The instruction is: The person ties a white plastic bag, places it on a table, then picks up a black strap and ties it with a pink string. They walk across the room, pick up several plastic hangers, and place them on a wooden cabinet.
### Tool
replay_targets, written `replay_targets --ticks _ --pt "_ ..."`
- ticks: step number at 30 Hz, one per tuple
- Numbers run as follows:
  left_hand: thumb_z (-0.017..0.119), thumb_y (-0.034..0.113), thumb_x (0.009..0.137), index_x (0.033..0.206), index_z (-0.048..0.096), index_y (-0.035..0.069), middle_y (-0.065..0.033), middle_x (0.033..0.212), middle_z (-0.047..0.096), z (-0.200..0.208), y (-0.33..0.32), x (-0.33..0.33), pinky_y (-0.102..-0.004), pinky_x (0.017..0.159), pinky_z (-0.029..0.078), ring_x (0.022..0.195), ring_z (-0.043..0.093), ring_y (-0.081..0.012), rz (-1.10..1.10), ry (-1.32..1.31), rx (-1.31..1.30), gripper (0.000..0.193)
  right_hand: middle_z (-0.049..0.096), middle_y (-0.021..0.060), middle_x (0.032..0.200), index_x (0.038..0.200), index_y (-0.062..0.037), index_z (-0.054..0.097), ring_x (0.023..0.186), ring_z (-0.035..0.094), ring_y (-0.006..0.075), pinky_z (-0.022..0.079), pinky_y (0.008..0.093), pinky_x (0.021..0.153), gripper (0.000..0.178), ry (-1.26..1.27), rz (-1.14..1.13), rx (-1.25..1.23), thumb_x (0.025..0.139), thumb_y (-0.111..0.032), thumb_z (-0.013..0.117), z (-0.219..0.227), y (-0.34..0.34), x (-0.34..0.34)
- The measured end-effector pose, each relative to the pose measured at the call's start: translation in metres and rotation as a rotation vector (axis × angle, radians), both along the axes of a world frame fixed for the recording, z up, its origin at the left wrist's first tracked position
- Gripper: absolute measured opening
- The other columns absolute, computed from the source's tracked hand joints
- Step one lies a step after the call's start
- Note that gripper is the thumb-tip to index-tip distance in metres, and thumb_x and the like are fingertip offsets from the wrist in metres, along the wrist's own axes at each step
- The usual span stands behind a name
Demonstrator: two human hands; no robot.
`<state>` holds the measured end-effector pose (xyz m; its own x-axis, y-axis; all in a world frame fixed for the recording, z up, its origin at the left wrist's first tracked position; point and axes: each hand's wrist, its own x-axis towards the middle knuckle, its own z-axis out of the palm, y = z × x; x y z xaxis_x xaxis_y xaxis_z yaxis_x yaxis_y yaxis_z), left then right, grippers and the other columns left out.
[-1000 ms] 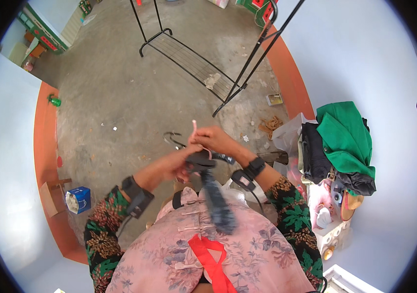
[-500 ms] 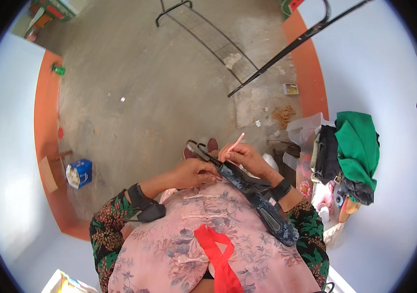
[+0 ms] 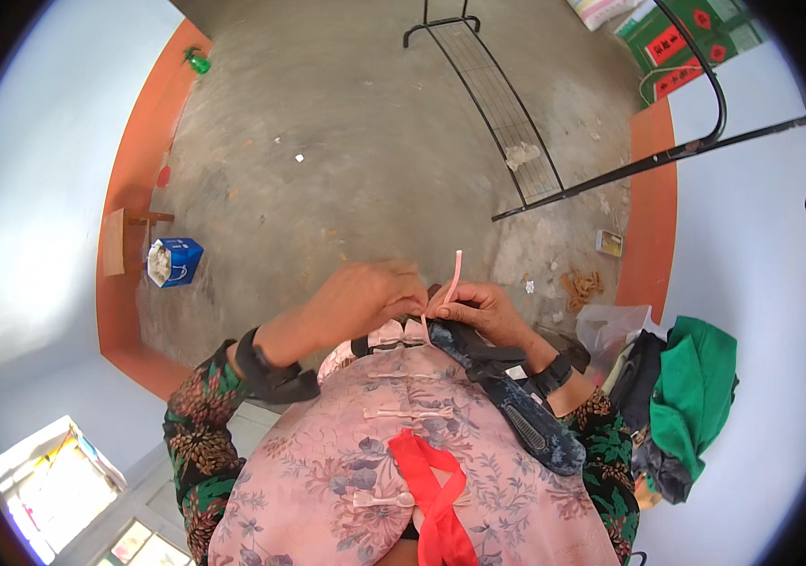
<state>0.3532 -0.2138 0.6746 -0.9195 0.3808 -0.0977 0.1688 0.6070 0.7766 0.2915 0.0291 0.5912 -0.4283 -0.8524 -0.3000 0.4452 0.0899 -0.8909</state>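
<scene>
A thin pink fabric strip [image 3: 457,271] sticks up from between the thumb and fingers of my right hand [image 3: 488,311]. My left hand [image 3: 375,294], slightly blurred, comes in from the left; its closed fingertips meet at the strip's lower part, close to my right fingertips. Below them spreads a pink floral garment [image 3: 327,472] with knotted pink fastenings [image 3: 408,412] down its front. A red ribbon [image 3: 436,500] hangs over it. Beside my right wrist lies a long, dark blue mottled object [image 3: 540,429] with a ribbed oval inset; I cannot make out its kind.
A black metal rack [image 3: 507,123] stands on the concrete floor ahead. To the right are a green cloth [image 3: 696,387] and dark clothes by a clear plastic bag [image 3: 611,321]. On the left, a blue bag [image 3: 181,264] sits beside a small wooden stool [image 3: 118,241].
The view has tilted, so floor things sit lower and further right. My left hand has risen to the right hand's fingertips, and the pink strip now points more upright.
</scene>
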Motion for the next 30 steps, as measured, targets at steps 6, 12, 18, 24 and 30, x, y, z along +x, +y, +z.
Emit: replay_targets --ticks 6,12,18,24,30 --pt "0.072 0.018 0.083 0.092 0.067 0.012 -0.0059 0.089 0.061 -0.028 -0.010 -0.013 -0.0402 0.074 0.050 0.091 0.062 -0.0293 0.028 -0.036 0.161 0.012 0.070 0.0010 0.088 0.112 -0.0033 0.069 0.078 0.060 0.0072 0.046 0.0203 0.070 0.025 -0.428 -0.146 0.087 0.100 -0.024 0.063 -0.005 -0.013 -0.004" --pt "0.073 0.018 0.083 0.092 0.066 0.010 -0.0070 0.090 0.060 -0.039 -0.023 0.002 -0.0403 0.075 0.049 0.092 0.061 -0.0288 -0.036 0.023 0.155 0.013 0.062 -0.0023 0.075 0.104 -0.0059 0.067 0.066 0.053 0.0054 0.040 0.0199 0.060 0.027 -0.460 0.083 0.090 0.103 -0.032 0.057 -0.015 -0.033 0.005" --pt "0.073 0.012 0.084 0.090 0.067 0.009 -0.0073 0.089 0.060 -0.037 -0.047 0.022 -0.0392 0.076 0.049 0.088 0.061 -0.0281 0.010 -0.129 0.170 0.009 0.056 -0.0041 0.066 0.101 -0.0066 0.065 0.061 0.048 0.0049 0.036 0.0204 0.057 0.031 -0.452 0.167 0.131 0.105 -0.034 0.051 -0.013 -0.037 -0.007" --pt "0.071 0.014 0.084 0.086 0.064 0.009 -0.0069 0.090 0.061 -0.042 -0.060 0.057 -0.0404 0.071 0.049 0.086 0.062 -0.0292 0.063 -0.246 0.022 0.009 0.046 -0.0069 0.062 0.102 -0.0037 0.064 0.057 0.040 0.0032 0.032 0.0198 0.054 0.032 -0.425 0.165 0.174 0.105 -0.033 0.051 -0.007 -0.035 -0.015" --pt "0.072 0.016 0.082 0.087 0.064 0.011 -0.0051 0.094 0.061 -0.062 -0.053 0.063 -0.0415 0.072 0.050 0.092 0.064 -0.0285 0.264 -0.174 -0.033 0.010 0.045 -0.0075 0.062 0.108 -0.0017 0.066 0.057 0.039 0.0024 0.029 0.0186 0.055 0.032 -0.364 0.267 0.244 0.104 -0.031 0.053 0.000 -0.046 -0.023"
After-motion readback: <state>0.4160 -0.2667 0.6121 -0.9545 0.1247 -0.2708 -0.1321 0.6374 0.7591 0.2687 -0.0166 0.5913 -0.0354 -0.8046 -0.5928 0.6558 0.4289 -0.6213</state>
